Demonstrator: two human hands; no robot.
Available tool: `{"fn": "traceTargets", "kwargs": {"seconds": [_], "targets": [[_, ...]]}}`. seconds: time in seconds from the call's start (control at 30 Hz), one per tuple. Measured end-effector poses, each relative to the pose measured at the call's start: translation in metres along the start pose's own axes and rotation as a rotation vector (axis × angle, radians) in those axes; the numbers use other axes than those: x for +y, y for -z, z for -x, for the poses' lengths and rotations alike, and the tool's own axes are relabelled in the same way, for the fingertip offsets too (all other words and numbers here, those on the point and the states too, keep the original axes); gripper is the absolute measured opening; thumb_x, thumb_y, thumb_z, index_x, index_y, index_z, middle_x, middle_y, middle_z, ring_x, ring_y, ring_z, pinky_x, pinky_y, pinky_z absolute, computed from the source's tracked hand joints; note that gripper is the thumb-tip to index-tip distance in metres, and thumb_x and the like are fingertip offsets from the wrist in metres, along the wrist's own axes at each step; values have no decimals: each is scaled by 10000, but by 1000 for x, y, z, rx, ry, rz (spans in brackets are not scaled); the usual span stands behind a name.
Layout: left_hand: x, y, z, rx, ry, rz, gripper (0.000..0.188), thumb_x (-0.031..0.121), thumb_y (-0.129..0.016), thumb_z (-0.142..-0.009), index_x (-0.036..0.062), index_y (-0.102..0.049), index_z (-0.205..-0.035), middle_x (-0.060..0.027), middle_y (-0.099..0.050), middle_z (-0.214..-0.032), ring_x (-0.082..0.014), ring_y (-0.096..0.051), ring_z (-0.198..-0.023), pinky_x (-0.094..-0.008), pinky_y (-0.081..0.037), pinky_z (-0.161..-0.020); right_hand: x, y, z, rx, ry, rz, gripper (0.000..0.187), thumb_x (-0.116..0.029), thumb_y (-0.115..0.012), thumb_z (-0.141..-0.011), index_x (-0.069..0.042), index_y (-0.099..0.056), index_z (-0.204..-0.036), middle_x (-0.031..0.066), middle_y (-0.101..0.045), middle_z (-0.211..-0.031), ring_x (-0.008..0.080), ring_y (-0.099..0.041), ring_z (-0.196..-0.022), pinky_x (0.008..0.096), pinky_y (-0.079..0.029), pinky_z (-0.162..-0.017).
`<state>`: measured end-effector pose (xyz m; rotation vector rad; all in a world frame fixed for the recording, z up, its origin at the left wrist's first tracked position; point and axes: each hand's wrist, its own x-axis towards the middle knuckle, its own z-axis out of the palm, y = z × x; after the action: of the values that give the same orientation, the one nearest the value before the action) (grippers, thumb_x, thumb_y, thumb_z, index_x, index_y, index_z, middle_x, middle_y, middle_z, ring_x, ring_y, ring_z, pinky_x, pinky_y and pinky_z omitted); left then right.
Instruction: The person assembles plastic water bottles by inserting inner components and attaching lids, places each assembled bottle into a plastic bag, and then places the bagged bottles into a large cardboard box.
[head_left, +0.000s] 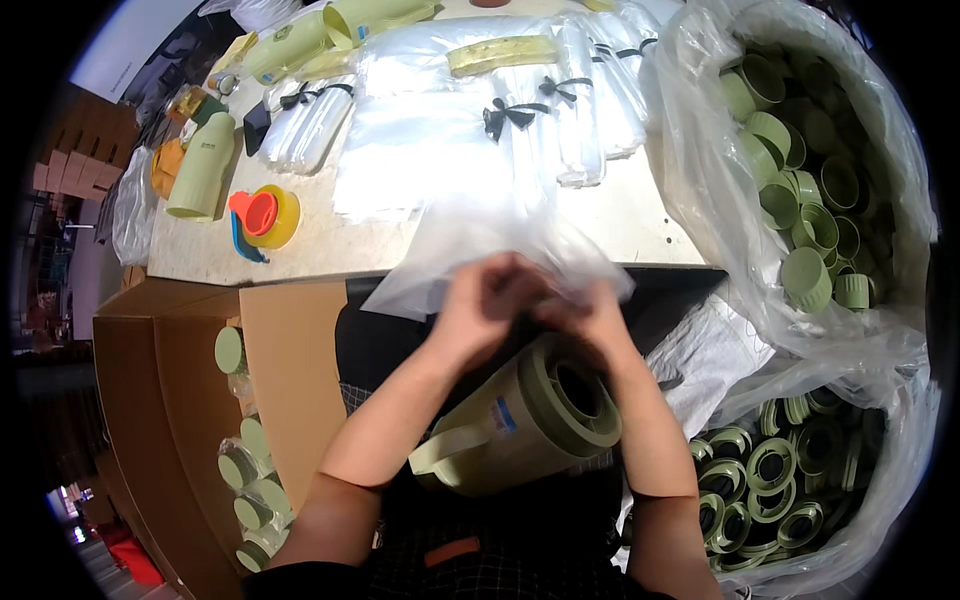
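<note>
Well, at the far left of my feed I see an open cardboard box (140, 390) holding green round-ended pieces (238, 467), some wrapped in clear film. Beyond it, on the white table (325, 250), a pale green flask (205, 165) stands with its narrower end up, left of a yellow ring (285, 217). Centrally, I have the left hand (487, 300) with fingers curled on a clear plastic bag (412, 270); the green jug (505, 420) lies tilted at the wearer's lap, between the forearms. Its long axis runs from lower left to upper right, handle toward the lower left, ringed end with a dark opening facing right and upward. The right hand (588, 322) is at the bag too, just above the jug's rim, but blur hides its fingertips, so I cannot tell its grip. Rightmost, one plastic-lined container (700, 150) holds green cups (817, 228); below, another (885, 372) holds green rings (771, 467).
</note>
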<state>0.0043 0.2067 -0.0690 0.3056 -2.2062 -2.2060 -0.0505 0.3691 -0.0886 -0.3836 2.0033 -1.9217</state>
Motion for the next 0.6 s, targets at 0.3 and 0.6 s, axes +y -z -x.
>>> {"fn": "traceTargets", "kwargs": {"seconds": [0.3,0.6], "targets": [[-20,46,34,-160,-3,64,226,-69,-626,-869,38,-544,-1051,53,-452,-762,-54,-452,-708,-224,-420,-653,53,68,24,590,-259,-950,32,-45,-610,-956,-25,-586,-951,60,-634,-897,122,-570,-698,244,-517,-655],[9,64,167,115,-331,-624,724,9,-778,-670,19,-452,-1315,-103,-508,-929,-308,-540,-775,-350,-469,-698,63,-34,203,145,338,253,400,-214,-545,-991,63,-520,-1277,192,-565,-1279,315,-535,-1210,412,-391,-1048]]}}
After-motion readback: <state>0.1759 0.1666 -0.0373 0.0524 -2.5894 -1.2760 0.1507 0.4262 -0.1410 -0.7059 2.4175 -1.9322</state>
